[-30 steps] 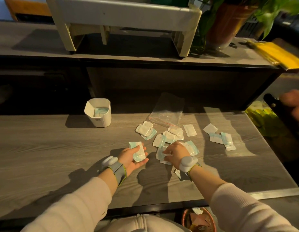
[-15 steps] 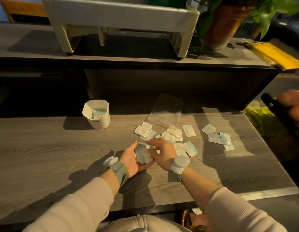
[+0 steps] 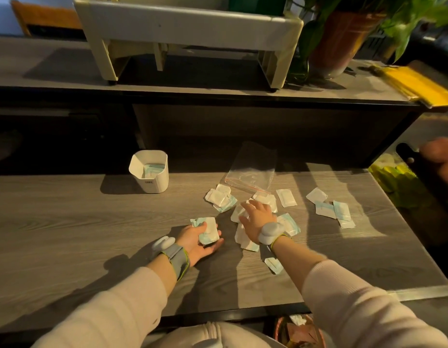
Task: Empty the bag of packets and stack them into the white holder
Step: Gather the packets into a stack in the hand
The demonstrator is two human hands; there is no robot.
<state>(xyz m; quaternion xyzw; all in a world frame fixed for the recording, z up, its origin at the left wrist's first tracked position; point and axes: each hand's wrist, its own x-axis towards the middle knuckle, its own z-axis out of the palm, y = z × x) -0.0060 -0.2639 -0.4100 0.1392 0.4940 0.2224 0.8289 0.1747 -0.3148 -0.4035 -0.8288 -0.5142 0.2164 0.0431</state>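
Several small white and teal packets [image 3: 288, 197] lie scattered over the middle and right of the grey wooden table [image 3: 67, 222]. A clear zip bag [image 3: 253, 169], flat and apparently empty, lies behind them. The white holder [image 3: 152, 182] stands at the back left with a few packets inside. My left hand [image 3: 200, 241], palm up, holds a small stack of packets [image 3: 205, 229]. My right hand [image 3: 255, 217] rests palm down on the pile, fingers spread over a packet; whether it grips one I cannot tell.
A raised shelf [image 3: 218, 94] runs behind the table with a cream stand [image 3: 187, 23], a potted plant [image 3: 343, 38] and a yellow item [image 3: 423, 84]. Another person's hand [image 3: 441, 156] shows at the right edge. One packet [image 3: 274, 264] lies near my right forearm.
My right hand left my left palm and moved right and back onto the loose pile. My left hand kept its stack and stayed about where it was.
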